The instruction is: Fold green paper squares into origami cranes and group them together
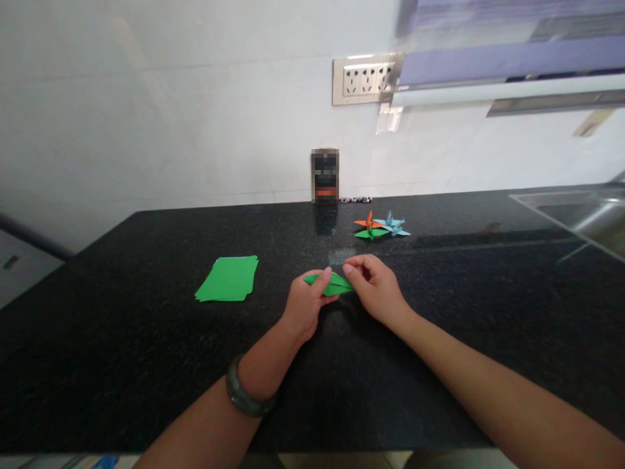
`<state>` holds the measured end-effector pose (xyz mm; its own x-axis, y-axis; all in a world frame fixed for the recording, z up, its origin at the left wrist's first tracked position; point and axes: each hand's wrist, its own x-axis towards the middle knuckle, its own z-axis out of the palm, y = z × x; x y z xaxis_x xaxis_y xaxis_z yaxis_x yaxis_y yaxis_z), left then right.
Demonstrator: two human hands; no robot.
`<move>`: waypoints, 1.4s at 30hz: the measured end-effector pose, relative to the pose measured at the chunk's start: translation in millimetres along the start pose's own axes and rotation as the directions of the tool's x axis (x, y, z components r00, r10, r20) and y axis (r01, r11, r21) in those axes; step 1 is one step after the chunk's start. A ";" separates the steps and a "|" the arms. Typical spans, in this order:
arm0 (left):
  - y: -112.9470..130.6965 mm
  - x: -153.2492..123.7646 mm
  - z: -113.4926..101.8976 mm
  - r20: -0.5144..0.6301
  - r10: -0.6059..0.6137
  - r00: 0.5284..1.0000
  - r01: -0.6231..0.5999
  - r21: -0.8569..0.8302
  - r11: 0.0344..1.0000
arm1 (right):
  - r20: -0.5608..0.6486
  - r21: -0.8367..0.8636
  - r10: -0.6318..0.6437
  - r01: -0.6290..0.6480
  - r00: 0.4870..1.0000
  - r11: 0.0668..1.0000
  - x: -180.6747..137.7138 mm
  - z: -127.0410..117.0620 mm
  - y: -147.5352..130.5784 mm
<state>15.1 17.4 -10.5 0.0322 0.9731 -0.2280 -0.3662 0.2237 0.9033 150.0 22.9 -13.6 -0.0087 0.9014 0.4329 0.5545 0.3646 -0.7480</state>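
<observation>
A folded piece of green paper (336,284), narrow and pointed at its ends, is held over the dark counter. My left hand (308,301) grips it, thumb on top and fingers beneath. At its right end is my right hand (375,286), fingers curled and thumb close to the index finger; the fingertips partly hide that tip of the paper. To the left lies a stack of green paper sheets (228,279). Beyond my right hand sit several folded paper cranes: an orange crane (369,222), a green crane (372,232) and light blue cranes (392,224).
A phone (325,176) leans upright against the white wall, a patterned strap (356,200) beside it. The black counter (146,365) reaches a metal sink (590,218) at the right. A socket panel (367,79) is on the wall.
</observation>
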 end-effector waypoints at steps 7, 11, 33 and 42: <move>-3.4 1.8 -0.6 0.071 0.008 0.997 -0.008 0.000 1.000 | 0.172 0.180 0.065 -0.097 0.983 0.979 -0.8 4.9 8.6; -3.6 1.8 -1.7 0.107 -0.008 0.994 0.004 0.033 0.999 | 0.138 0.188 0.109 -0.134 0.984 0.973 -2.2 6.6 10.7; -7.3 0.2 -0.4 0.020 0.025 0.999 -0.029 0.229 0.973 | 0.103 -0.445 -0.525 0.512 0.845 0.735 -6.6 4.7 5.1; -2.8 -0.1 -0.9 0.065 -0.022 0.998 0.020 0.020 1.000 | 0.155 -0.414 -0.447 0.468 0.881 0.780 -10.7 6.5 -1.6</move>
<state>15.3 16.6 -13.4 0.1005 0.9695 -0.2234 -0.3464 0.2446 0.9057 143.8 14.2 -20.3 -0.3840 0.6676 0.6378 0.7735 0.6098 -0.1726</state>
